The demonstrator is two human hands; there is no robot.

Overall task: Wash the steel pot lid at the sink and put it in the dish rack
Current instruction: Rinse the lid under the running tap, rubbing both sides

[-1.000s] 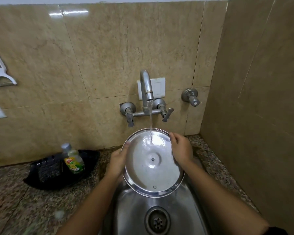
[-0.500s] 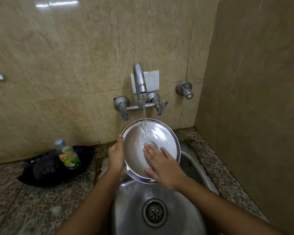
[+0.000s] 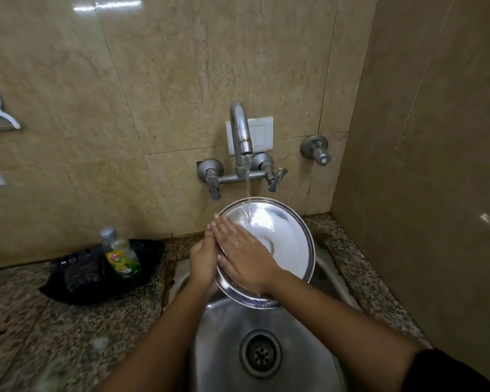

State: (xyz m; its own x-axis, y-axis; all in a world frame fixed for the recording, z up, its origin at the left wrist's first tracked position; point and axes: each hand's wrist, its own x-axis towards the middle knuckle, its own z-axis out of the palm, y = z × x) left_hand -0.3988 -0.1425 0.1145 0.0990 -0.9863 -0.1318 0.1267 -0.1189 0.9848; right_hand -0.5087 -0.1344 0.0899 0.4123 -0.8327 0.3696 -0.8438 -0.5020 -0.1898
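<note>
In the head view, the steel pot lid was held tilted over the back of the steel sink, its hollow underside facing the person and its upper edge leaning toward the tiled wall, right under the tap. A thin stream of water fell from the spout onto the upper part of the lid. The left hand was clamped on the lid's left rim, thumb and fingers closed around the edge, and carried the weight. The right hand lay flat on the inner face with its fingers together and extended, reaching across toward the left rim, so it pressed on the metal rather than gripped it. By my reading this was the rinsing or rubbing stage, with the racking not yet begun. The relation that mattered next: the lid sat directly ahead of both hands, and the left was the only one actually holding it, so any lift out of the sink would start from that side. On the granite counter's back-left part stood a dish-soap bottle in a black tray (a dark scrubbing pad seemed to lie beside it). No dish rack was visible, so its direction could not be told.
</note>
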